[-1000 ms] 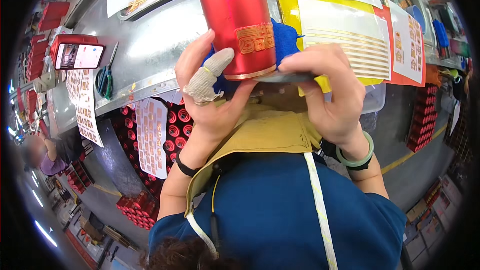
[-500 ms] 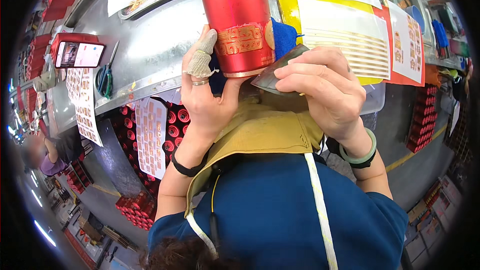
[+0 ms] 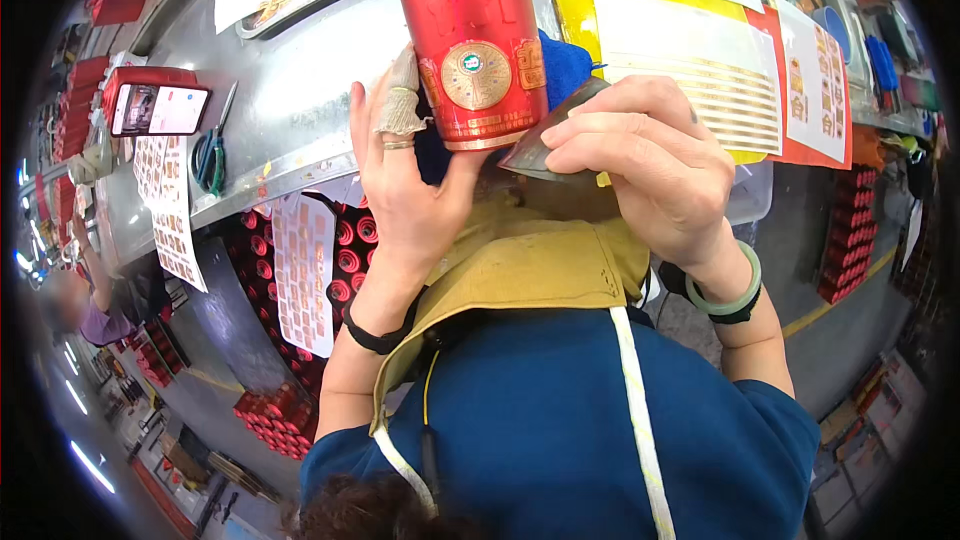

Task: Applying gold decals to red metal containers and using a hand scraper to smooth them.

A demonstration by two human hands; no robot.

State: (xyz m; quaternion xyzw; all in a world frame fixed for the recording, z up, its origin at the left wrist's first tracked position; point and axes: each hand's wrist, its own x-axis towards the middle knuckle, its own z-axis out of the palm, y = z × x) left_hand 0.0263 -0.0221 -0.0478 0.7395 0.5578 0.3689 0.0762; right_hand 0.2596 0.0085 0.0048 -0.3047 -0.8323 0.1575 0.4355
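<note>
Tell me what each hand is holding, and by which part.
The left hand holds the red cylinder at its gold-rimmed near end and left side; the right hand pinches a dark flat piece by its right side.

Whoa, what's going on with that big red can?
A person's left hand steadies the red can at its side and near end. The right hand holds a dark flat piece close to that same end. A gold circle shows on the can, and blue cloth peeks out beside it.
</note>
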